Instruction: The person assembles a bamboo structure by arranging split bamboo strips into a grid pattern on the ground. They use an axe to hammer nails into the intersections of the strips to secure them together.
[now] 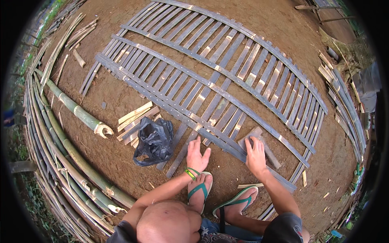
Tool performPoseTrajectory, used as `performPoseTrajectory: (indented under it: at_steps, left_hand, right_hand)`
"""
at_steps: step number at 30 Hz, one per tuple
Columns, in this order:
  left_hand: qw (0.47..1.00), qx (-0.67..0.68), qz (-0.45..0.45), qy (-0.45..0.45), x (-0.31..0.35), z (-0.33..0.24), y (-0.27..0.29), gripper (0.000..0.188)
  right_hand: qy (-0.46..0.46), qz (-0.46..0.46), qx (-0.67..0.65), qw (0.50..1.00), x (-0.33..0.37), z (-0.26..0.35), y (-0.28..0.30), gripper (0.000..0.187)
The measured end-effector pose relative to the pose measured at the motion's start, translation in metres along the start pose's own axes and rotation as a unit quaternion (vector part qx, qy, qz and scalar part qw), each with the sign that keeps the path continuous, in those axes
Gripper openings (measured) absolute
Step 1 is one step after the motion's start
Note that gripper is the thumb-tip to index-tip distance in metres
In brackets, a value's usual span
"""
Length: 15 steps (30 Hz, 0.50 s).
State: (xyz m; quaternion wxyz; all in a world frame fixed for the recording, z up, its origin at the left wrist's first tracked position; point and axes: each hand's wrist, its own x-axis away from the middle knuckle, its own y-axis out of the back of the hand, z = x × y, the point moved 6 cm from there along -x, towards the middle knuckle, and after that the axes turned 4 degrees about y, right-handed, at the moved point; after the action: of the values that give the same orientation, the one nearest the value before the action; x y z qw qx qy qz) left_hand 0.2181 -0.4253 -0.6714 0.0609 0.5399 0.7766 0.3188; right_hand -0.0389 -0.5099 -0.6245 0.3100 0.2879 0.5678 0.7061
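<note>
My left hand (197,157) is open, fingers stretched forward and thumb apart. Its fingertips are beside the front bamboo strip (178,116) of a large slatted bamboo panel (219,69), near a slat end; whether they touch it I cannot tell. My right hand (255,156) reaches over the panel's front strips, fingers extended and apart, with nothing visible held. Its fingertips are at a short wooden block (269,154) lying under the panel. The panel has long cross strips with dark, narrow slats and small nail-like dots. A crumpled black plastic bag (154,139) lies left of my left hand.
Split bamboo pieces (133,121) lie beside the bag. A thick cut bamboo pole (77,109) and several long poles (60,152) line the left side. More bamboo strips (342,107) lie at the right. My sandalled feet (199,192) are on the bare earth close to the panel.
</note>
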Motion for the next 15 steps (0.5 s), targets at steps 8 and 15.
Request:
performPoseTrajectory:
  at_steps: [8,15]
  left_hand:
    - [0.994,-0.023,0.103,-0.003,0.016,-0.026,-0.035,0.033]
    - [0.911,0.351,-0.004,0.216,-0.001,0.029,-0.042,0.053]
  right_hand:
    - [-0.021,-0.001,-0.08,0.997,-0.007,0.035,0.005,0.071]
    - [0.021,0.052,-0.057,0.997,-0.054,0.054,-0.017,0.088]
